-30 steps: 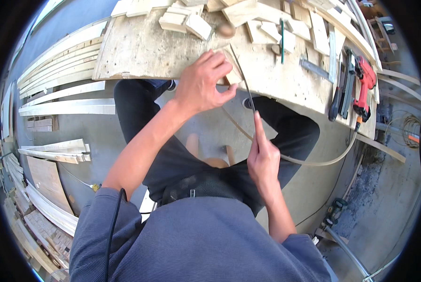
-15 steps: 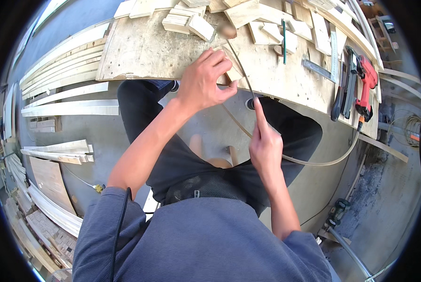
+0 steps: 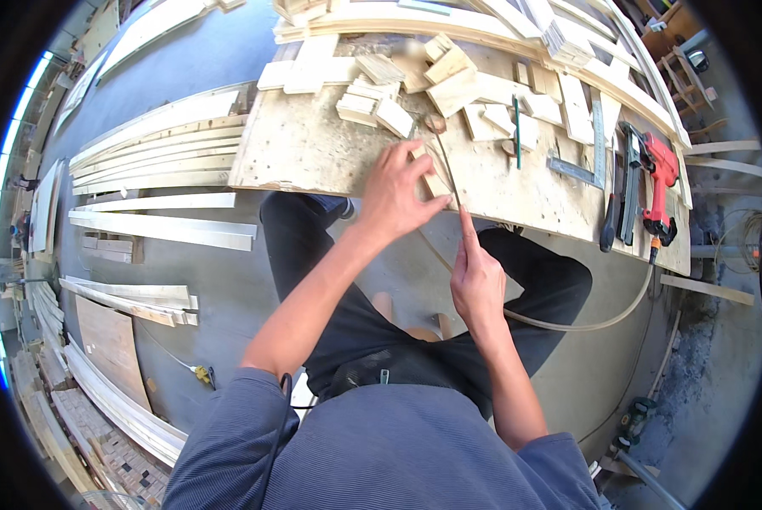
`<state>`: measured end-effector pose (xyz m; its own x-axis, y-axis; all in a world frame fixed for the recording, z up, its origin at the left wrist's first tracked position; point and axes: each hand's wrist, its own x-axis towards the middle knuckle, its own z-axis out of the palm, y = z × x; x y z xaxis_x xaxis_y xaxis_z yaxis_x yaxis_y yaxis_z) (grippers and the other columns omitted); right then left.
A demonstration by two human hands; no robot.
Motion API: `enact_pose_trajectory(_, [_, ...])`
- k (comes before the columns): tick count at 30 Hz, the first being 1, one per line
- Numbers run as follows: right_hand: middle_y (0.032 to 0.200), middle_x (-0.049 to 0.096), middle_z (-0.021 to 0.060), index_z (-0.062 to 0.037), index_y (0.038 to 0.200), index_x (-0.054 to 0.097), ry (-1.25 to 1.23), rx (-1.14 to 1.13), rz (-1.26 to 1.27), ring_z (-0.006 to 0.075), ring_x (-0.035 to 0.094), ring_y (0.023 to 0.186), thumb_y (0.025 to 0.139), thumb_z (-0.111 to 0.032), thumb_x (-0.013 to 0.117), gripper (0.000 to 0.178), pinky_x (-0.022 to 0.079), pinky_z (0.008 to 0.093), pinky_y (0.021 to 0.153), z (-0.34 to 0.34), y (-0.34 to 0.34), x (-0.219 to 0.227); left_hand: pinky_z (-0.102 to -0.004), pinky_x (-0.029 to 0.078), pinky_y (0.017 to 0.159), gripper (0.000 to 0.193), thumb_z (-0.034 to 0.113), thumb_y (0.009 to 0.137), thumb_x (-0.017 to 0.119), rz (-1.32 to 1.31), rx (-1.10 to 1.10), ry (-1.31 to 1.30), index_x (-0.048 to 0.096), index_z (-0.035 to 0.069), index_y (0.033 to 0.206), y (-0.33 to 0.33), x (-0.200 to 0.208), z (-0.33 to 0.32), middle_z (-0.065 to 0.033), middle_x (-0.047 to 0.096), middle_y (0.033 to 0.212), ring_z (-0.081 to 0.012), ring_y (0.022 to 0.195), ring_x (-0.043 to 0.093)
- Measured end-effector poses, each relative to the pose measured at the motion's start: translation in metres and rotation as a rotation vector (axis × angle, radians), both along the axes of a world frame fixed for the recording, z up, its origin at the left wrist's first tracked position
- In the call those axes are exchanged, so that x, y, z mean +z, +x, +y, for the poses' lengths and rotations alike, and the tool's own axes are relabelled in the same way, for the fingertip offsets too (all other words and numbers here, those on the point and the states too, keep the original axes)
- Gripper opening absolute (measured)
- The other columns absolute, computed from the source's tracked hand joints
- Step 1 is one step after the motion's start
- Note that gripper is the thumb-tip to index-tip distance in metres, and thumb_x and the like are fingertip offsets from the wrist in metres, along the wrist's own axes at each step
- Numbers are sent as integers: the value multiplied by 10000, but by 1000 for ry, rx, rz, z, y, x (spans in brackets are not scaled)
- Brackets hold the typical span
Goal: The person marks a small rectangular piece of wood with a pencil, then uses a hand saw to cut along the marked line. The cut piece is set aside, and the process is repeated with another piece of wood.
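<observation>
My left hand (image 3: 395, 191) presses a small pale wood block (image 3: 433, 180) against the near edge of the workbench (image 3: 313, 166), its fingers over one side and the thumb at the front. In my right hand (image 3: 478, 285) is a long, thin dark file (image 3: 447, 167), with the index finger stretched along it. The file slants away from me along the right side of the block; its grip end is hidden in my hand. Just beyond its far end lies a rounded brown piece (image 3: 435, 124), perhaps wooden.
Wood offcuts (image 3: 453, 89) are heaped at the back of the bench. A green pencil (image 3: 517, 132), a metal square (image 3: 572, 170) and a red and black nail gun (image 3: 659, 174) with a hose (image 3: 585, 325) lie to the right. Long boards (image 3: 160, 225) are stacked at the left.
My view has shifted, so the bench sits lower and further right in the picture. My left hand still holds the block, and my right hand with the file is closer to the bench edge.
</observation>
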<state>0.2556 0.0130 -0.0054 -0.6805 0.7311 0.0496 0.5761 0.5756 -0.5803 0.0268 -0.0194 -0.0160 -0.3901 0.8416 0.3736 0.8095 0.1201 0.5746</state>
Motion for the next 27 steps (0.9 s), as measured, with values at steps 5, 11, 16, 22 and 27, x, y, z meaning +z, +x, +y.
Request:
enact_pose_trajectory(5, [879, 751, 251, -236, 1812, 395, -44, -14, -27, 475, 744, 776, 1075, -60, 590, 782, 575, 597, 721, -11, 13, -1, -528, 540, 1167, 489, 339, 809, 1002, -88, -84, -10, 699, 74, 1086, 2, 13, -8, -184, 656, 1515, -442, 1399, 644])
enact_pose_trajectory(11, [857, 739, 247, -232, 1809, 402, -16, -27, -36, 470, 734, 753, 1090, -73, 601, 763, 569, 595, 713, -10, 14, 3, -504, 546, 1166, 448, 307, 850, 964, -7, 14, 69, 740, 91, 1172, -26, 31, -21, -165, 661, 1503, -402, 1390, 656])
enact_pose_trajectory(16, [826, 731, 246, -190, 1784, 440, -23, -49, 51, 458, 730, 736, 1121, -112, 630, 693, 566, 568, 697, -7, 10, 6, -515, 503, 1174, 577, 121, 815, 851, 260, 190, -65, 706, 116, 1373, -121, 60, -26, -131, 648, 1440, -388, 1340, 631])
enact_pose_trajectory(22, [851, 743, 271, -86, 1596, 619, -106, -142, 213, 454, 763, 765, 1145, -167, 656, 460, 579, 526, 712, 7, 11, 18, -521, 408, 1312, 638, 73, 833, 794, 488, -155, -113, 690, 111, 1461, -105, 66, 7, -116, 606, 1606, -365, 1516, 535])
enact_pose_trajectory(27, [945, 798, 249, -103, 1447, 680, 156, -268, 152, 470, 787, 855, 1165, -218, 612, 312, 600, 546, 749, 49, 21, 28, -509, 366, 1346, 579, 51, 886, 777, 678, -125, -212, 710, 117, 1458, -100, 57, 25, -92, 648, 1527, -320, 1471, 567])
